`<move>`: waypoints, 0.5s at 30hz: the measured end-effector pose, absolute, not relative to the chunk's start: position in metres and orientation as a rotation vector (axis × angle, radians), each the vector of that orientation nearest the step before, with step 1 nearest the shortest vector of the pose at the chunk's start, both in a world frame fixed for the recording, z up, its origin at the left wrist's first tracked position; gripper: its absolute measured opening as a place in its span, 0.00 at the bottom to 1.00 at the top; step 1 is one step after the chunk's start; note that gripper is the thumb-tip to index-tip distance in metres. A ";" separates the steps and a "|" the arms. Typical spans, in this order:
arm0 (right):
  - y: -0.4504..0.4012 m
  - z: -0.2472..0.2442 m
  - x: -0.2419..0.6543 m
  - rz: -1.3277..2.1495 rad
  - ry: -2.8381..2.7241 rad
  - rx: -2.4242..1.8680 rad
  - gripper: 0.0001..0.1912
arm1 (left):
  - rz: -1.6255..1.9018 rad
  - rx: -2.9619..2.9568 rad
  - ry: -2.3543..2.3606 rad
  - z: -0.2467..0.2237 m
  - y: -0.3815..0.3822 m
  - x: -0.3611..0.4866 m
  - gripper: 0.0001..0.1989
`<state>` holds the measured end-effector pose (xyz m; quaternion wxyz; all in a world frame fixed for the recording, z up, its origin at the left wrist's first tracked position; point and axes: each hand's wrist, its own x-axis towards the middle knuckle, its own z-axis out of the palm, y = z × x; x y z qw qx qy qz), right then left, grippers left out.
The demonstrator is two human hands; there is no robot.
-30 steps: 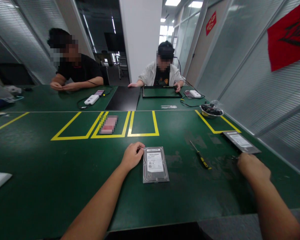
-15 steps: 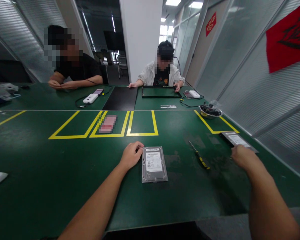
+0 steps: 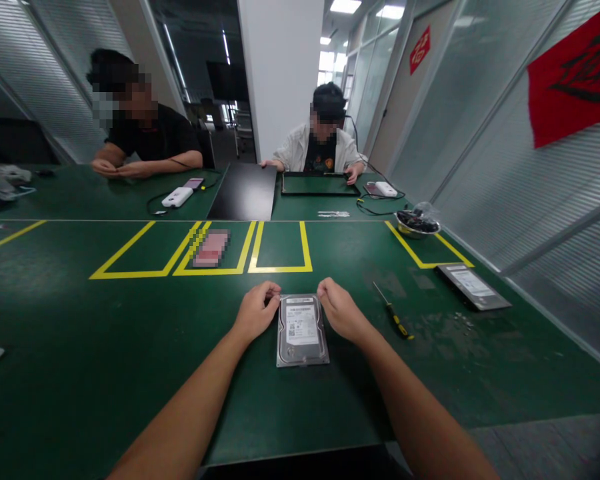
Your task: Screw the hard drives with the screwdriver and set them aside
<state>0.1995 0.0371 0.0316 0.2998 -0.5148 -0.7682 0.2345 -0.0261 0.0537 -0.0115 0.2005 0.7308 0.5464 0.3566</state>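
A silver hard drive (image 3: 303, 327) with a white label lies flat on the green table, directly in front of me. At its upper left corner my left hand (image 3: 258, 308) has its fingers curled in and its thumb against the edge. My right hand (image 3: 341, 308) is closed at the upper right corner, its fingertips partly hidden behind the hand. To the right lies a screwdriver (image 3: 395, 315) with a yellow and black handle. Farther right is a second hard drive (image 3: 473, 287), dark-sided with a white label, and several tiny screws (image 3: 463, 323) are scattered near it.
Yellow tape (image 3: 280, 269) marks several areas across the table. A metal bowl (image 3: 417, 227) of dark parts stands at the back right. Opposite, a person holds a black frame (image 3: 320, 193) beside a dark panel (image 3: 243, 193); another person sits at the left. A pink item (image 3: 211, 249) lies mid-left.
My right hand has left the second hard drive and come left to the upper right corner of the front drive. My left hand stays at its corner. The co-worker's dark panel is tilted up more.
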 end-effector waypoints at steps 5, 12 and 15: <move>0.032 0.014 0.200 0.611 -2.043 -1.320 0.09 | 1.211 2.301 1.505 0.003 0.042 -0.018 0.06; 0.022 0.017 0.198 0.596 -2.052 -1.194 0.07 | 1.231 2.586 1.080 0.017 0.027 0.007 0.09; 0.020 0.020 0.198 0.657 -2.024 -1.151 0.06 | 1.270 2.608 0.963 0.017 0.026 0.015 0.08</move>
